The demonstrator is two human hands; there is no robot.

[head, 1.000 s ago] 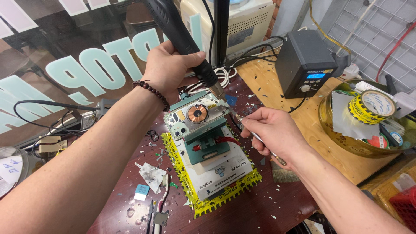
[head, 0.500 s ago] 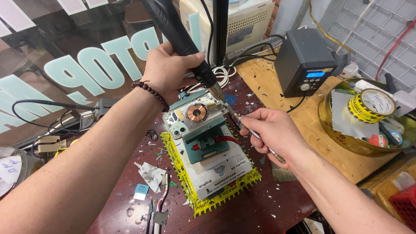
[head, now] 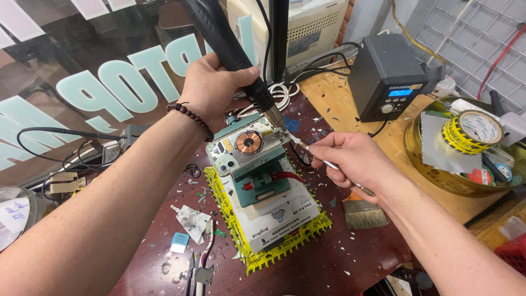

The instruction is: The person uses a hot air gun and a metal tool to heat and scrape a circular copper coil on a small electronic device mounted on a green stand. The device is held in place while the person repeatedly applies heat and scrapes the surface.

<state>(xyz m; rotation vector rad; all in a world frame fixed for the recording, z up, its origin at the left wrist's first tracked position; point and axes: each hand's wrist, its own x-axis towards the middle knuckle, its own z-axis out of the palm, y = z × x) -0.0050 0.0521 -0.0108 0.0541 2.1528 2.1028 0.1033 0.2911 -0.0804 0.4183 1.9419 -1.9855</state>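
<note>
Hands meet over the far right corner of an opened phone (head: pixel 246 145) clamped back-up in a green fixture (head: pixel 262 183), which sits on a yellow-edged base (head: pixel 274 230) in the middle of the dark red bench (head: pixel 339 263).

Head view: the left hand (head: pixel 211 87) is wrapped fully shut around the black handle of a hot-air tool (head: pixel 230 52). The tool's long axis slants from far left down toward the near right, its nozzle ending just above the phone's far right corner. The right hand (head: pixel 350 161) is closed in a pinch on a thin metal pry tool (head: pixel 329 164), whose shaft runs leftward and slightly away, its tip touching or nearly touching the same corner. The phone lies to the left of the right hand and just near of the left; both tool tips converge there, the right hand's being lower. A brush (head: pixel 364 214) lies on the bench near the right wrist, and a black control station (head: pixel 386 77) stands far right.
</note>
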